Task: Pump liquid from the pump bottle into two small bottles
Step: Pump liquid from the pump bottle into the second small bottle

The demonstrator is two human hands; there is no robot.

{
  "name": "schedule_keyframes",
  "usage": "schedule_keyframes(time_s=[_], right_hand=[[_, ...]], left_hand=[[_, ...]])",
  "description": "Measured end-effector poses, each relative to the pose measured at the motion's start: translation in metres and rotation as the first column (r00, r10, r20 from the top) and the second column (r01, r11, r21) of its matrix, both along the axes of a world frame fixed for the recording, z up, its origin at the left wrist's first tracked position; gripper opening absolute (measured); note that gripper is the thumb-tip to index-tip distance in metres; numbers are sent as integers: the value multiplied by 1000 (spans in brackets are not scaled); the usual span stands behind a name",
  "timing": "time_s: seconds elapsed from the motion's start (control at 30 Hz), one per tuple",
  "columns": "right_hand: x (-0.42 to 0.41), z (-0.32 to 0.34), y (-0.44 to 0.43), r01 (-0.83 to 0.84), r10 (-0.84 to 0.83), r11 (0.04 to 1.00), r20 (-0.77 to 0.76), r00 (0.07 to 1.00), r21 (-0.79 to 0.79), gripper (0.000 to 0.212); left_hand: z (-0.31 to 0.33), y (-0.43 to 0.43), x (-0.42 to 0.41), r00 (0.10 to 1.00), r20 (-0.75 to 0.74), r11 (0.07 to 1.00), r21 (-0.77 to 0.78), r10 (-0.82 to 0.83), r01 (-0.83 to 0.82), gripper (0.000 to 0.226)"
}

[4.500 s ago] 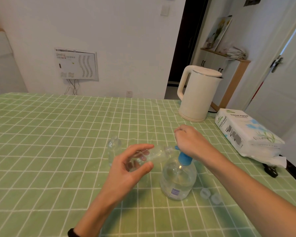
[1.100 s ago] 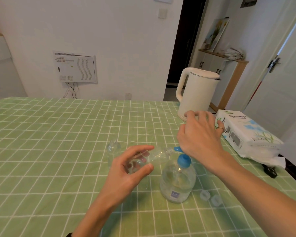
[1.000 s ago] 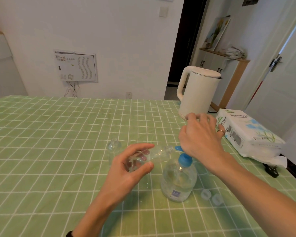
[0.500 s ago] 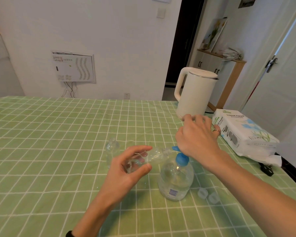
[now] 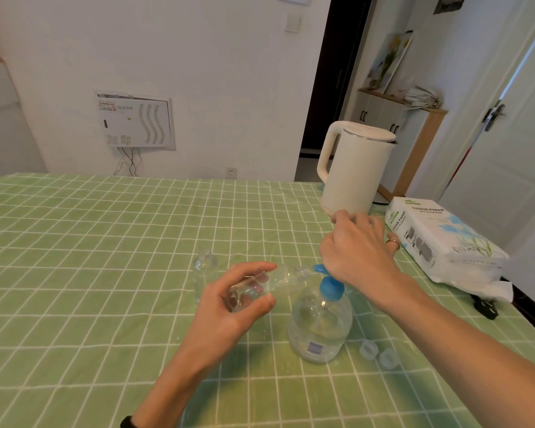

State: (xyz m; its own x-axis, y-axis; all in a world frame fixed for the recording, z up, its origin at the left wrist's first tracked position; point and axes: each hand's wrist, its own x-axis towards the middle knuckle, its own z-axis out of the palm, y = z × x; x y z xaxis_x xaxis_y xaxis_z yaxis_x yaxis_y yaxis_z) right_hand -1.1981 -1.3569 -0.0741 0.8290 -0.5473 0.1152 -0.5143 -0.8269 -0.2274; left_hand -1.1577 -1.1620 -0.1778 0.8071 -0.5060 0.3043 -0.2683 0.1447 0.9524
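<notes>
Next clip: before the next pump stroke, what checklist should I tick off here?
1. Small clear plastic bottle gripped by left hand: ok.
2. Its mouth against the blue pump nozzle of the round clear pump bottle: ok.
3. Right hand placed over the pump: ok.
4. Liquid level in held bottle: cannot tell.
5. Second small clear bottle upright on green checked tablecloth: ok.
6. Two clear caps lying beside pump bottle: ok.
</notes>
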Motion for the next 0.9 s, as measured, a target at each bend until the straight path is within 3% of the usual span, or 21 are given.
schedule_keyframes(time_s=[0.57, 0.7, 0.9], right_hand=[[1, -3, -1, 9, -10, 1000, 18, 1000, 17, 37], [2, 1, -1, -7, 9, 999, 26, 1000, -44, 42], [1, -5, 1, -1, 1, 1000, 12, 1000, 5, 36]], left_hand=[[0, -1, 0, 1000, 30, 1000, 2, -5, 5, 40], [0, -1, 1, 999, 38, 1000, 20, -4, 3, 41], [-1, 0, 2, 999, 34, 1000, 8, 0, 0, 39]])
